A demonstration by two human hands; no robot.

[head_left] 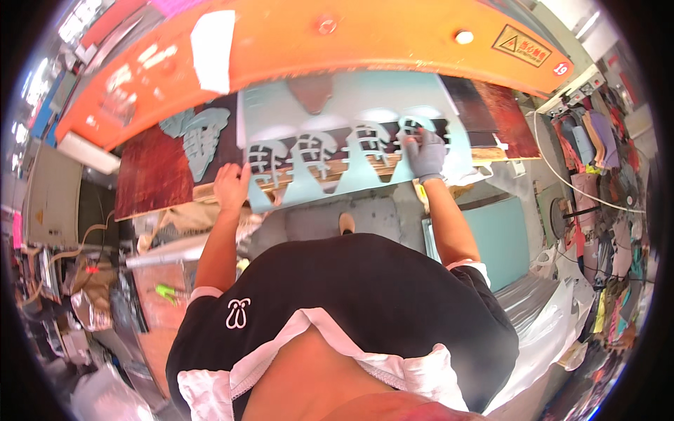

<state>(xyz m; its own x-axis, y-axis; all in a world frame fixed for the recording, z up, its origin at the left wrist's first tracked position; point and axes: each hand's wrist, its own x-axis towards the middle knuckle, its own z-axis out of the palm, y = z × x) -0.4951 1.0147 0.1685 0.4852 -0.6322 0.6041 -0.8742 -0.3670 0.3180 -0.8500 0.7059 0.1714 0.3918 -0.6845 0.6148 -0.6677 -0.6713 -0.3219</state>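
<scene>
A light blue-green sheet [295, 179] lies over the board, with a row of several strappy cut shapes along its near part. My bare left hand [232, 186] rests at the sheet's left edge, its thumb side touching the edge and its fingers loosely apart. My right hand [426, 156], in a grey glove, is at the rightmost shape, its fingertips closed around a strappy cut piece [411, 126]. Its fingers partly cover that piece. Stacked strappy cut pieces [202, 144] of the same colour lie on the board left of the sheet.
A wide orange machine beam [281, 45] spans the far side above the dark red board [151, 175]. A stack of blue-green sheets [491, 238] stands below on the right. Coloured scraps [590, 140] hang at the far right. A green clip-like tool [168, 291] lies at lower left.
</scene>
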